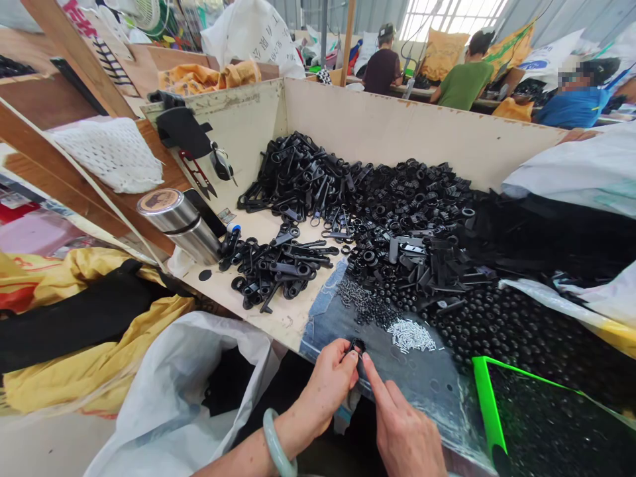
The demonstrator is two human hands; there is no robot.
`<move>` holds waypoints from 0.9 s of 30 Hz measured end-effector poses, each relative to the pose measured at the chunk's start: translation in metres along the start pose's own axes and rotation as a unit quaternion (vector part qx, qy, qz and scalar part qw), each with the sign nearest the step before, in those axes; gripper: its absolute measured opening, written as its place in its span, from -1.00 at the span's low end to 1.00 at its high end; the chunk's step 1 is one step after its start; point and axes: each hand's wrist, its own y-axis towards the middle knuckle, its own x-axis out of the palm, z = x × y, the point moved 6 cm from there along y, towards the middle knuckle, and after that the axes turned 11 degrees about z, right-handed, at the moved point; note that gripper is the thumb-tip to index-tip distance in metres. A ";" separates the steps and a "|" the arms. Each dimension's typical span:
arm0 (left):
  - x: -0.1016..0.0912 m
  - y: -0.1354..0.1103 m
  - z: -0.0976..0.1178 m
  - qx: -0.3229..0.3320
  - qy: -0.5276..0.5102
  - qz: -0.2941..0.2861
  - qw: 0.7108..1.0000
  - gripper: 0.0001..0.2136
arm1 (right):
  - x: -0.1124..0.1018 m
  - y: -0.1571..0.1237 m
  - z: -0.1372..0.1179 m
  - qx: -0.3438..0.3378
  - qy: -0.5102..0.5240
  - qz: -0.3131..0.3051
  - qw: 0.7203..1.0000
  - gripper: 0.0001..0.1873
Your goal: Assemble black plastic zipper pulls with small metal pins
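My left hand (pixel 328 381) and my right hand (pixel 400 430) meet at the near edge of the bench, pinching one small black plastic ring part (pixel 357 345) between the fingertips. A pale green bangle (pixel 275 442) circles my left wrist. Just beyond the fingers lie a small heap of white pins (pixel 410 335) and a patch of tiny dark springs (pixel 362 303) on a denim cloth (pixel 322 318). Further back, heaps of black plastic pieces (pixel 397 212) and a smaller pile of black clips (pixel 278 265) cover the bench.
A steel flask (pixel 181 225) lies at the bench's left side near thread snips (pixel 199 173). A green-rimmed tray (pixel 489 411) of black parts sits at right, a white bag (pixel 179 397) below left. Several people work at far tables.
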 end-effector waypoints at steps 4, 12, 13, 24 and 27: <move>-0.001 -0.001 -0.001 -0.011 0.004 -0.030 0.999 -0.69 | 0.002 0.003 0.006 0.025 0.084 -0.026 0.996 -0.14; -0.007 -0.002 0.001 -0.057 -0.075 -0.063 0.994 -0.78 | 0.003 0.010 0.018 0.047 0.184 -0.048 0.981 -0.33; -0.007 -0.002 0.001 -0.055 -0.078 -0.062 0.994 -0.78 | 0.003 0.011 0.019 0.045 0.195 -0.051 0.978 -0.35; -0.004 -0.004 0.002 -0.024 -0.024 -0.069 0.997 -0.77 | 0.002 0.009 0.019 -0.011 0.159 -0.074 0.984 -0.21; -0.003 -0.003 0.002 -0.016 -0.013 -0.067 0.998 -0.77 | 0.003 0.007 0.020 -0.002 0.168 -0.067 0.983 -0.23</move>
